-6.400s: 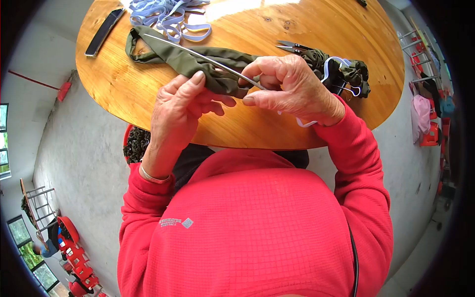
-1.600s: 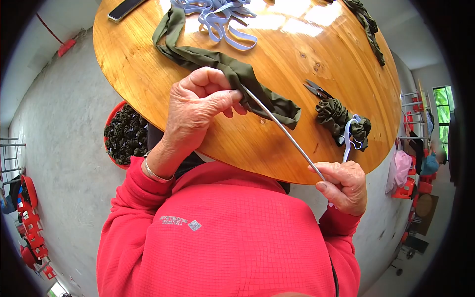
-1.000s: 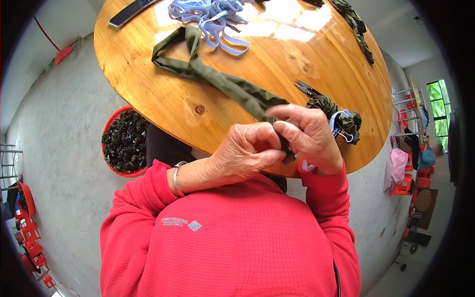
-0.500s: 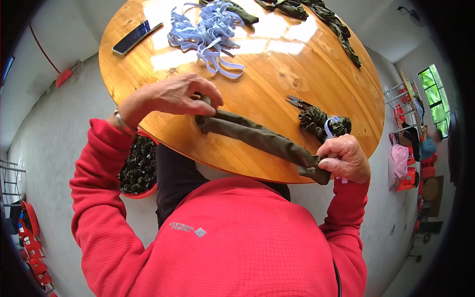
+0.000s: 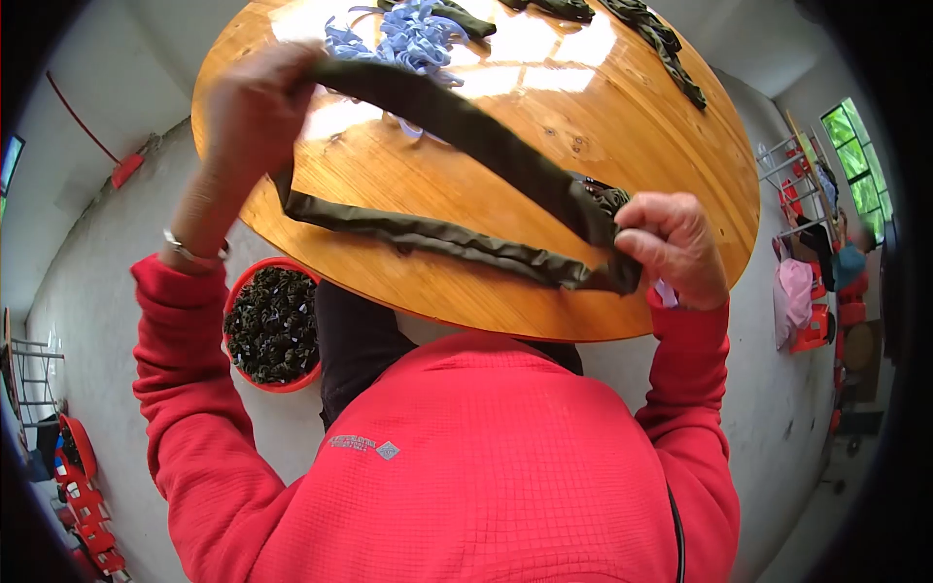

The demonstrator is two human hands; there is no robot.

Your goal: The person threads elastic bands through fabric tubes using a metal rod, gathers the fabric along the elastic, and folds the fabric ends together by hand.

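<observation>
A dark olive-green fabric loop (image 5: 457, 119) is stretched out between my two hands above the round wooden table. My left hand (image 5: 258, 107), smeared by motion, is closed on its far end, raised at the left. At the right, my right hand (image 5: 673, 243) pinches the other end near the table's edge. The loop's lower strand (image 5: 418, 233) sags toward me, apart from the upper one. Right behind the right hand, a gathered olive fabric bundle (image 5: 609, 198) is mostly hidden. Light blue elastic bands (image 5: 418, 37) lie heaped beyond the loop.
More olive fabric strips (image 5: 661, 44) lie along the far side of the wooden table (image 5: 671, 165). A red basin (image 5: 317, 364) of dark gathered pieces (image 5: 272, 325) stands on the floor at the left. A broom (image 5: 126, 170) leans by the wall.
My left hand has risen and moved away to the left, opening the fabric into a wide loop. My right hand keeps its end, slightly higher. The phone and the snips are now hidden.
</observation>
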